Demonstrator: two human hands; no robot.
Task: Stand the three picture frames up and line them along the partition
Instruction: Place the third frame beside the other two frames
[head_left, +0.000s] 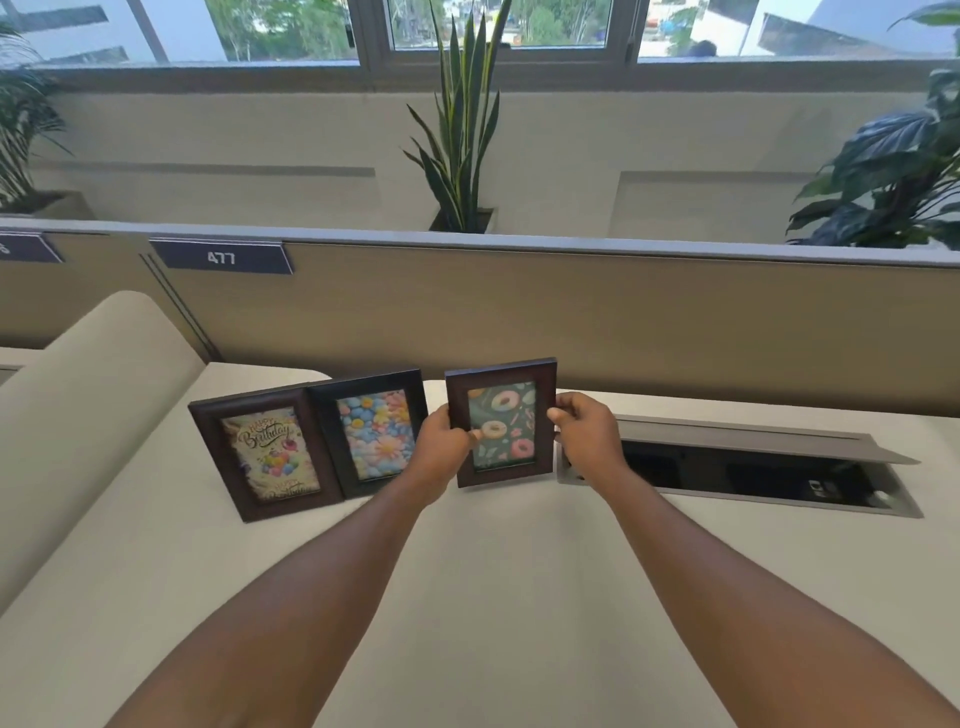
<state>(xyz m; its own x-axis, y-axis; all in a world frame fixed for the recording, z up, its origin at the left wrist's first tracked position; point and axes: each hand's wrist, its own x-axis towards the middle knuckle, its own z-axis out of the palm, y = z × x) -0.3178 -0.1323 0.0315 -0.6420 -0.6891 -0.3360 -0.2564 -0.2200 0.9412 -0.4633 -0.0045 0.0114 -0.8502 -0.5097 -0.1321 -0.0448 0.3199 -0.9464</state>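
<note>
Three dark wooden picture frames stand on the pale desk in front of the tan partition (571, 322). The birthday frame (267, 454) is leftmost and leans back. Touching its right edge is the flower frame (371, 434). A small gap further right stands the donut frame (501, 421), upright, held by both hands. My left hand (444, 441) grips its left edge with the thumb on the glass. My right hand (584, 428) pinches its right edge.
An open cable tray (737, 467) with a raised grey lid sits in the desk just right of the donut frame. A desk label reading 477 (221, 257) hangs on the partition. Potted plants (460, 130) stand behind it. A cream side divider (98, 395) rises at left.
</note>
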